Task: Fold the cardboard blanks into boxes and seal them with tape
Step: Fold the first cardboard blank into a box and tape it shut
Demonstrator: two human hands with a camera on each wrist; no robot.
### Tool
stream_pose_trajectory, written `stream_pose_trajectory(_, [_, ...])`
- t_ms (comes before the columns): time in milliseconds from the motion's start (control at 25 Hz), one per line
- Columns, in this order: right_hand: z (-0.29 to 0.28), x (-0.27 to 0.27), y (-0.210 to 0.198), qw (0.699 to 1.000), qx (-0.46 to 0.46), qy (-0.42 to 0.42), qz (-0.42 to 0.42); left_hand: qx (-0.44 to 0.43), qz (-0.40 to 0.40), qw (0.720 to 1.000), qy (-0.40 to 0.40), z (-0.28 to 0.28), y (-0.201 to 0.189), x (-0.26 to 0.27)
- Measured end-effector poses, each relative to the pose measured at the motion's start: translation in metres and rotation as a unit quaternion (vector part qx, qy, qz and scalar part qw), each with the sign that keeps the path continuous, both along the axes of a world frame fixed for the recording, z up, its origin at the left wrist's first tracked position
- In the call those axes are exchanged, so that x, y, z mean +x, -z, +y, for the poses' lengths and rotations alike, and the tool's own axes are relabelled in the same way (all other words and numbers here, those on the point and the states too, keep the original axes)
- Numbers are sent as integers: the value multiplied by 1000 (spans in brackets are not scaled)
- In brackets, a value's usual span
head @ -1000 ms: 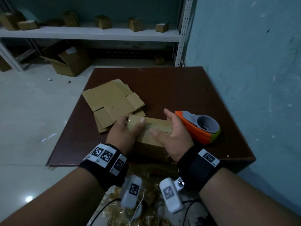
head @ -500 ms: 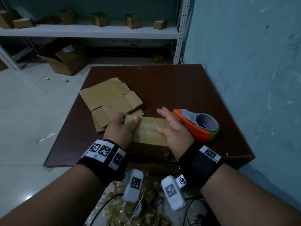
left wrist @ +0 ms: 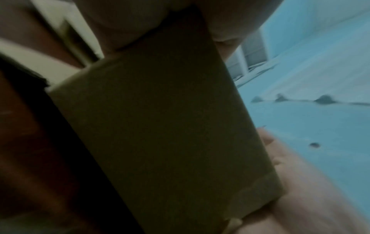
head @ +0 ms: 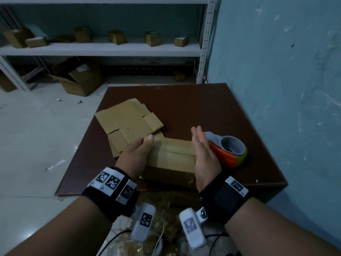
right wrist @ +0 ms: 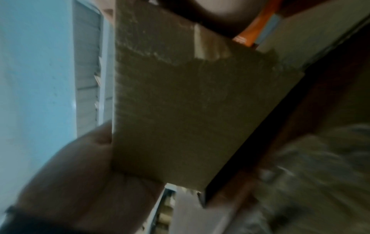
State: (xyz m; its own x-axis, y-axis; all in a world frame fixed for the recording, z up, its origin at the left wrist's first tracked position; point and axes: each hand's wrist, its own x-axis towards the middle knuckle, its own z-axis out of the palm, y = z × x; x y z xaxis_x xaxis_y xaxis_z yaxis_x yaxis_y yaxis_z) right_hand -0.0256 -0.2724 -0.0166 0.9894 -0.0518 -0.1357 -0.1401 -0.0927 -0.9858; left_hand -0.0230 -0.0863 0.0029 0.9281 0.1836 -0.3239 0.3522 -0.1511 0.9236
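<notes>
A folded cardboard box [head: 171, 156] sits at the near edge of the dark brown desk [head: 193, 104], held between both hands. The left hand [head: 135, 154] grips the box's left end, its thumb lying over the top face and the other fingers out of sight behind the end. The right hand [head: 203, 154] stands on edge against the right end, fingers straight and together, palm pressed flat to the cardboard. The box's top flaps are closed, with a seam running lengthwise; in the right wrist view a shiny strip of tape [right wrist: 208, 45] crosses one face of the box [right wrist: 180, 102]. The left wrist view is dim and blurred and shows mainly a long side of the box [left wrist: 160, 126].

Just beyond the left hand lies a loose stack of flat cardboard blanks [head: 127, 122], overlapping at different angles. Just beside the right hand, on the desk, rests an orange and grey tape dispenser [head: 228, 150]. Behind the desk a white shelf [head: 103, 49] carries several small finished boxes [head: 117, 36], and a larger open carton [head: 79, 76] stands on the floor beneath it.
</notes>
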Motion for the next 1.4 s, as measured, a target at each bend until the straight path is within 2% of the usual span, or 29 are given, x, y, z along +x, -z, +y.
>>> stream_pose_trajectory(80, [-3,3,-7,999,17,27,-23,3,-57,998,9,-1,-6,-5])
stream_pose_trajectory(200, [-4,-2,-20,997,47,61,22,-34,-186,982,-5,-5,-8,-20])
stream_pose_trajectory(280, [-2,-7,-23,998,43,52,15,-30,-232,972,6,-5,-8,-26])
stream_pose_trajectory(480, [-4,-15,-29,998,47,43,-7,43,-284,957,43,-2,-4,-30])
stream_pose_trajectory(560, [-4,-15,-31,998,49,48,-10,76,-278,956,58,-4,-1,-30])
stream_pose_trajectory(720, [-6,-13,-33,998,31,59,6,71,-259,955,125,-2,1,-27])
stream_pose_trajectory(800, [-6,-11,-36,998,23,61,10,195,-272,931,144,4,1,-24])
stream_pose_trajectory(880, [-6,-8,-37,998,1,53,30,322,-306,883,150,9,-2,-22])
stream_pose_trajectory(960, [-7,-5,-39,998,-14,50,46,358,-351,853,143,9,-2,-20])
stream_pose_trajectory(1000, [-9,-4,-40,998,-11,52,45,352,-366,852,131,8,-2,-20])
stream_pose_trajectory(1160, [-18,-2,-40,996,26,59,66,282,-388,875,69,3,4,-13])
stream_pose_trajectory(1240, [-19,-7,-44,993,55,34,100,253,-349,900,58,-2,5,-8])
stream_pose_trajectory(1320, [-20,-11,-44,991,45,-12,124,255,-284,922,59,-6,2,-4])
stream_pose_trajectory(1400, [-24,-12,-39,992,21,-36,117,290,-258,916,99,-7,-2,0])
